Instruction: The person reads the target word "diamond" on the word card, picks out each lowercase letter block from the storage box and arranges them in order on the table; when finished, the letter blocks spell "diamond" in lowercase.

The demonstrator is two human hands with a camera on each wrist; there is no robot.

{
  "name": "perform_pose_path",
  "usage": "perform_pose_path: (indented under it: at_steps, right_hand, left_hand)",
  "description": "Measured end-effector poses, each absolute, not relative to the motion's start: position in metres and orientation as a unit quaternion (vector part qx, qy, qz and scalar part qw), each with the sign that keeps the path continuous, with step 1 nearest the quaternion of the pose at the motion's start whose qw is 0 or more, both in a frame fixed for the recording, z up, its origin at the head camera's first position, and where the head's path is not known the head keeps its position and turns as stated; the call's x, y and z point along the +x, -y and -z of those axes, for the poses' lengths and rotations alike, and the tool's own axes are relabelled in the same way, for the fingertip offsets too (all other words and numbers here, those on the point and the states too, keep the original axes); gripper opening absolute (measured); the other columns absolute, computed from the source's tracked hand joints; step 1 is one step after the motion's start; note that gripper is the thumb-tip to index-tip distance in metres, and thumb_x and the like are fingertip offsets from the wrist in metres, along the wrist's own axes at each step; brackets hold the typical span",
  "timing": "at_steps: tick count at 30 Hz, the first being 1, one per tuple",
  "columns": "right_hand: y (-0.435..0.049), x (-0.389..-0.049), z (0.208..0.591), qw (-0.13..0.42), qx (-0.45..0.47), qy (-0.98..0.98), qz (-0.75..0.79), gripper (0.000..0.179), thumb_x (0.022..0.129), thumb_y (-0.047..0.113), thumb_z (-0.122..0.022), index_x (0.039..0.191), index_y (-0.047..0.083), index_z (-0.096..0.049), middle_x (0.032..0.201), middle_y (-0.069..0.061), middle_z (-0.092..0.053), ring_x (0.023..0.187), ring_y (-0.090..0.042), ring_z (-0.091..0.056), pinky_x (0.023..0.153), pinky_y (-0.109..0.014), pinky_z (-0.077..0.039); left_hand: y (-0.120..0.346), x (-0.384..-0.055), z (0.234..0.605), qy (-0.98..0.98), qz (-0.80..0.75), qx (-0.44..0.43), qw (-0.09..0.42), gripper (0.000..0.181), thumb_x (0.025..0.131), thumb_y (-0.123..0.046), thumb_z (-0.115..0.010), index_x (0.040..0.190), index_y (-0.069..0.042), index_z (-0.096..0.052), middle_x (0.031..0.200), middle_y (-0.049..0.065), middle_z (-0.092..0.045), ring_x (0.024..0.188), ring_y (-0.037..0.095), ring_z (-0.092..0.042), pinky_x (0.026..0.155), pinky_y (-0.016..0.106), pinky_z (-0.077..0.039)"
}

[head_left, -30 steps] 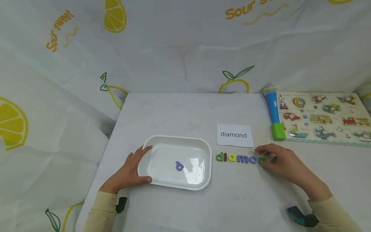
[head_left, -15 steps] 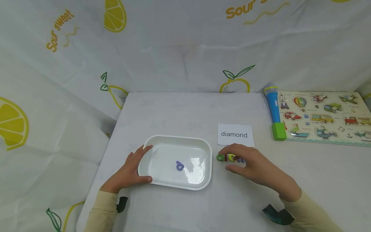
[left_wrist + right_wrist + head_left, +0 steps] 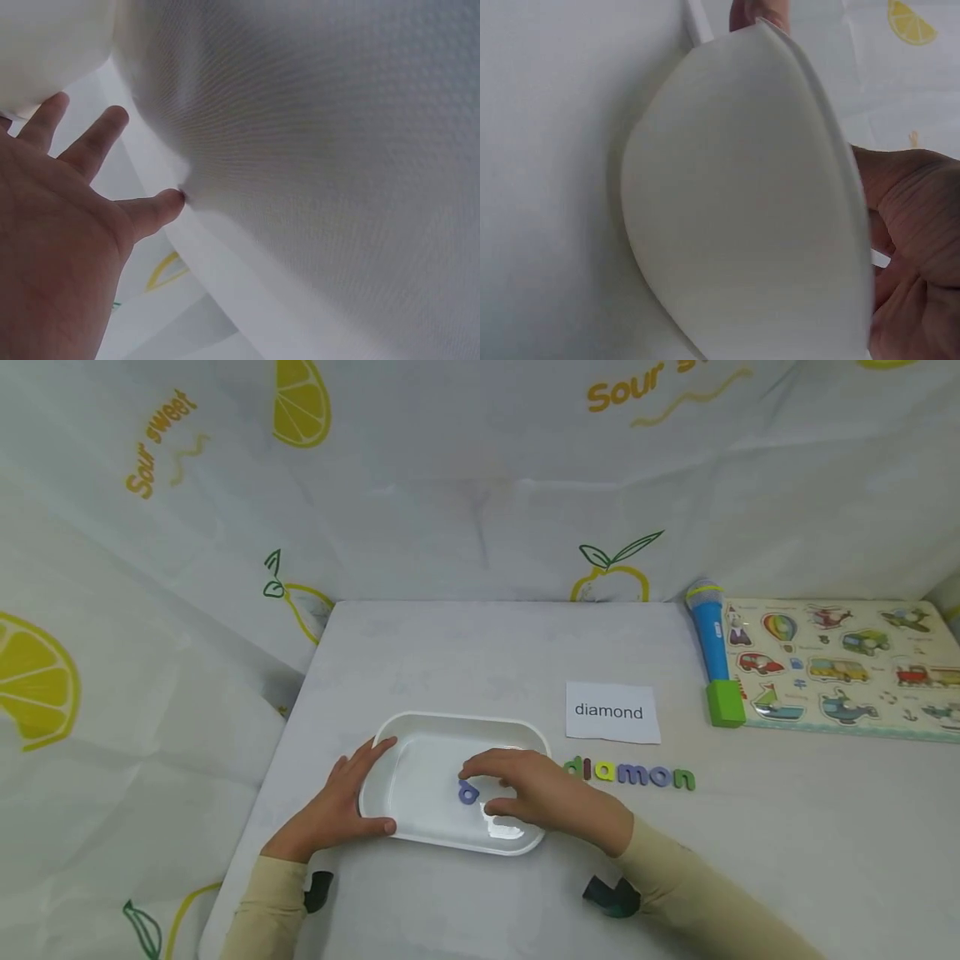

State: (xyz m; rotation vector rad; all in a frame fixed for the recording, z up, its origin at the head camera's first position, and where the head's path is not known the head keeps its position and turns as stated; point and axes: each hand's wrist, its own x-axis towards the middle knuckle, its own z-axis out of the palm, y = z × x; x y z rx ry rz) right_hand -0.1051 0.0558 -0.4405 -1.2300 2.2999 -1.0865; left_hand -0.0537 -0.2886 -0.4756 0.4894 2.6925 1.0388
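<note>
A white tray (image 3: 442, 722) stands on the table, and my left hand (image 3: 330, 810) holds its left end, thumb on the near rim and index finger over the far side. In the left wrist view that hand's (image 3: 60, 217) other fingers are spread, the little finger down on the cloth. Inside the tray lies a purple letter (image 3: 468, 792), shaped like a d. My right hand (image 3: 543, 789) reaches over the tray's right rim, index fingertip right at the letter, thumb apart to its right. The tray's outer wall (image 3: 742, 172) fills much of the right wrist view, hiding the fingertips.
Right of the tray runs a row of coloured letters (image 3: 632, 775) reading "diamon", its left end partly behind my right hand. Above it lies a card (image 3: 612, 712) printed "diamond". A blue toy microphone (image 3: 710, 635), green block (image 3: 725, 703) and picture puzzle board (image 3: 843, 668) lie farther right.
My right hand has left the green n at the row's right end and swept left over the letters into the tray. My left hand has stayed at the tray's left end.
</note>
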Motion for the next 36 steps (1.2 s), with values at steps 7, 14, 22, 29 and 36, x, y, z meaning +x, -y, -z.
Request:
perform_pose_path:
  at_steps: [7,14,22,29,36]
  right_hand:
    - [-0.025,-0.102,0.451,0.171,-0.419,-0.824,0.34,0.04,0.09,0.008,-0.077,0.129,0.012,-0.066,0.132,-0.001,-0.063,0.122,-0.018,-0.059,0.104,-0.035,-0.047]
    - [-0.015,-0.103,0.459,0.17,-0.423,-0.829,0.324,0.04,0.089,0.001,-0.076,0.127,0.011,-0.067,0.129,-0.001,-0.065,0.12,-0.018,-0.061,0.102,-0.033,-0.048]
    - [-0.008,-0.106,0.461,0.176,-0.418,-0.839,0.3,0.042,0.087,0.0,-0.077,0.127,0.011,-0.069,0.129,-0.001,-0.066,0.119,-0.02,-0.061,0.101,-0.035,-0.048]
    - [-0.003,-0.106,0.466,0.157,-0.423,-0.844,0.289,0.036,0.088,-0.004,-0.072,0.121,0.01,-0.072,0.119,0.0,-0.07,0.106,-0.02,-0.06,0.094,-0.029,-0.05]
    - [-0.001,-0.1,0.467,0.121,-0.45,-0.852,0.238,0.035,0.087,-0.004,-0.072,0.113,0.019,-0.074,0.108,0.004,-0.067,0.091,-0.02,-0.057,0.071,-0.024,-0.051]
  left_hand:
    - [0.288,-0.054,0.478,-0.917,-0.349,0.162,0.108,0.112,0.071,-0.047,-0.089,0.161,-0.031,-0.025,0.162,0.017,-0.026,0.145,0.041,-0.028,0.114,0.07,-0.004]
    - [0.288,-0.054,0.478,-0.916,-0.351,0.164,0.109,0.112,0.072,-0.045,-0.09,0.162,-0.033,-0.023,0.163,0.014,-0.026,0.146,0.037,-0.029,0.115,0.069,-0.003]
    - [0.289,-0.054,0.479,-0.916,-0.35,0.165,0.108,0.112,0.072,-0.046,-0.089,0.162,-0.031,-0.024,0.163,0.017,-0.026,0.146,0.039,-0.029,0.114,0.07,-0.003]
    - [0.289,-0.054,0.478,-0.917,-0.348,0.164,0.108,0.112,0.072,-0.045,-0.089,0.162,-0.031,-0.024,0.163,0.018,-0.025,0.146,0.04,-0.028,0.114,0.07,-0.003]
    - [0.287,-0.053,0.477,-0.919,-0.346,0.156,0.11,0.113,0.07,-0.04,-0.09,0.161,-0.031,-0.025,0.162,0.019,-0.026,0.145,0.043,-0.028,0.115,0.07,-0.003]
